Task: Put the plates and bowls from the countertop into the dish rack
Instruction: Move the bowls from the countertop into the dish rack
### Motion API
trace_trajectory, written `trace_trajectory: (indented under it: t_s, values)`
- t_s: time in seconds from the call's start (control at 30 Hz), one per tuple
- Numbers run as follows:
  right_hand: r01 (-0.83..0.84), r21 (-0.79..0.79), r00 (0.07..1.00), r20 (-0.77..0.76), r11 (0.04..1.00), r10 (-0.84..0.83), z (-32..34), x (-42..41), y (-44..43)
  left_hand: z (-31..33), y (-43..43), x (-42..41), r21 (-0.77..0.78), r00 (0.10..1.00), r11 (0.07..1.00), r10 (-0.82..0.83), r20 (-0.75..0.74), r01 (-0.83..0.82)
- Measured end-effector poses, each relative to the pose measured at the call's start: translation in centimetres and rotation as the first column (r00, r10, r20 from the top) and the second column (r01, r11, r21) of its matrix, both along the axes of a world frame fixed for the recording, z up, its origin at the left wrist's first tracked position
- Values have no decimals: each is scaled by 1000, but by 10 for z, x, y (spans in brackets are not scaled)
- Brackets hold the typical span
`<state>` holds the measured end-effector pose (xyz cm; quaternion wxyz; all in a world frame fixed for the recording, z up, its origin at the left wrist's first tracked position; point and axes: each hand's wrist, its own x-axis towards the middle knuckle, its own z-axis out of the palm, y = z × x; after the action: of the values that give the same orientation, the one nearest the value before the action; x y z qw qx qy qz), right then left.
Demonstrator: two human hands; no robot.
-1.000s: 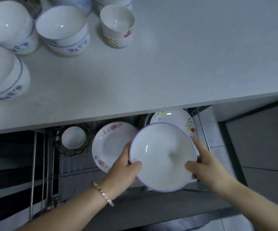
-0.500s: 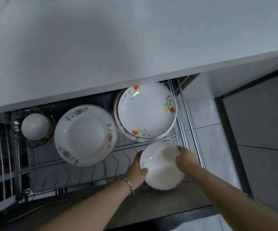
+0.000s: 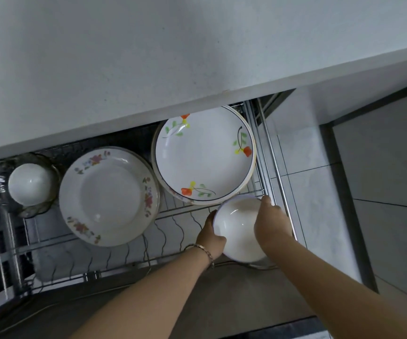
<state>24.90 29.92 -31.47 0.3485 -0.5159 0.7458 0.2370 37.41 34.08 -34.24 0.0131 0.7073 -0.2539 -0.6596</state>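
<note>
A white bowl [image 3: 238, 231] is tilted on edge at the front right corner of the pull-out wire dish rack [image 3: 173, 231]. My left hand [image 3: 211, 237] grips its left rim and my right hand [image 3: 271, 222] covers its right rim. Behind it leans a white plate with orange flowers [image 3: 203, 155], with more plates stacked behind that one. A pink-flowered plate [image 3: 107, 196] stands to the left. A small white bowl [image 3: 30, 183] sits inside a glass bowl [image 3: 36, 209] at the rack's far left.
The white countertop [image 3: 148, 57] overhangs the back of the rack; no dishes on it are in view. Grey floor tiles [image 3: 381, 179] lie to the right. The rack's chrome side rail [image 3: 274, 167] runs close to my right hand.
Both hands carried the white bowl down from under the counter edge into the rack's front right corner. The view tilted down, so the bowls on the countertop left the frame.
</note>
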Motion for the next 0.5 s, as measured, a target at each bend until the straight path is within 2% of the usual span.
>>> trace_trajectory:
  t_s: [0.17,0.23,0.3,0.43,0.5]
  values:
    - [-77,-47,994,-80,996,73,4,4,10,-1,1,0,21,1000,1000,-21,3,21]
    - [-176,-104,982,-89,979,167,2,7,15,-2,2,0,29,999,999,-32,-4,32]
    - [-363,-184,931,-109,913,348,2,11,14,-4,1,0,19,998,998,-63,-26,64]
    - [-460,-136,885,5,877,465,6,9,-4,-3,0,-1,21,995,996,-88,-48,89]
    - [-496,-131,867,-17,858,499,6,3,-17,1,0,-2,22,999,1000,6,-35,-5]
